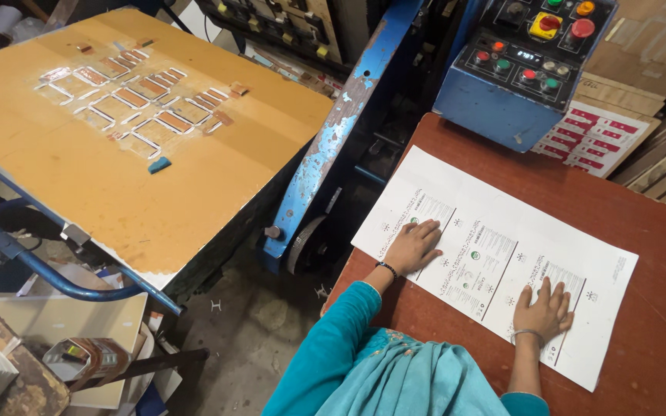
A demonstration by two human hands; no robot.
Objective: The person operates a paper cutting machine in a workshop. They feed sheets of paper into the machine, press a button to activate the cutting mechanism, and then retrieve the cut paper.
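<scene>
A large white printed sheet (495, 258) lies slanted on a reddish-brown table (649, 223). My left hand (412, 245) rests flat on the sheet's near-left part, fingers spread, with a dark band on the wrist. My right hand (543, 308) presses flat on the sheet's lower right part, fingers apart, with a thin bangle on the wrist. Neither hand grips anything. My teal sleeves and scarf (395, 370) fill the bottom edge.
A blue control box (518, 69) with coloured buttons stands at the table's far edge, next to a stack of red-and-white printed sheets (595, 135). To the left, a tilted yellow board (117, 169) bearing cutting patterns sits on a blue machine frame (325, 146). Between them is bare floor (256, 331).
</scene>
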